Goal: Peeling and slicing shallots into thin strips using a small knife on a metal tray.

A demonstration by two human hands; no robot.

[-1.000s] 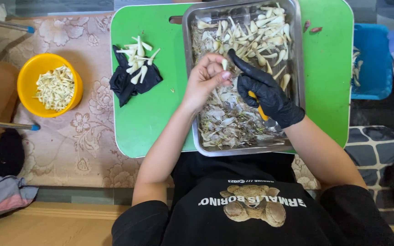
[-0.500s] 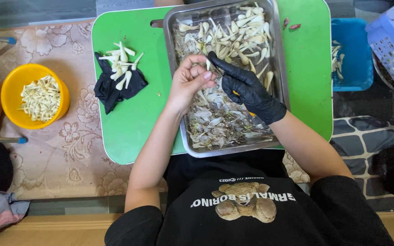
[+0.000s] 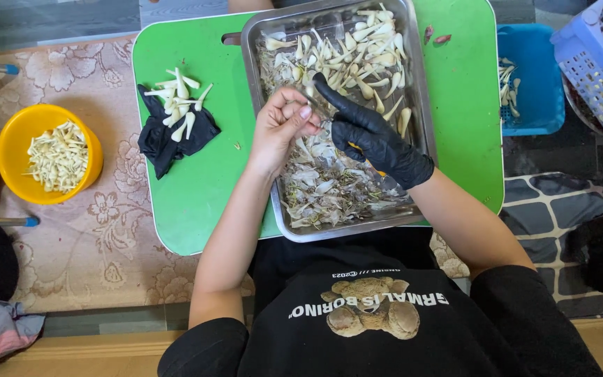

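My bare left hand [image 3: 284,126] and my black-gloved right hand [image 3: 375,139] meet over a metal tray [image 3: 256,105]. The tray holds pale cloves at its far end and papery skins at its near end. My left fingers pinch a small clove [image 3: 306,112]. The gloved forefinger and thumb touch that same clove. A bit of a yellow-orange handle [image 3: 380,172] shows under the gloved palm; what is on its end is hidden. The tray rests on a green board [image 3: 197,188].
On the board's left lies a crumpled black glove [image 3: 165,143] with peeled cloves [image 3: 179,105] on it. A yellow bowl [image 3: 12,178] of cut pieces stands far left on a flowered cloth. A blue bin [image 3: 533,105] and a lavender basket [image 3: 594,70] stand at the right.
The view has drifted a little, so the scene sits further left in frame. Both hands stay together over the tray's middle, with the fingers working the clove.
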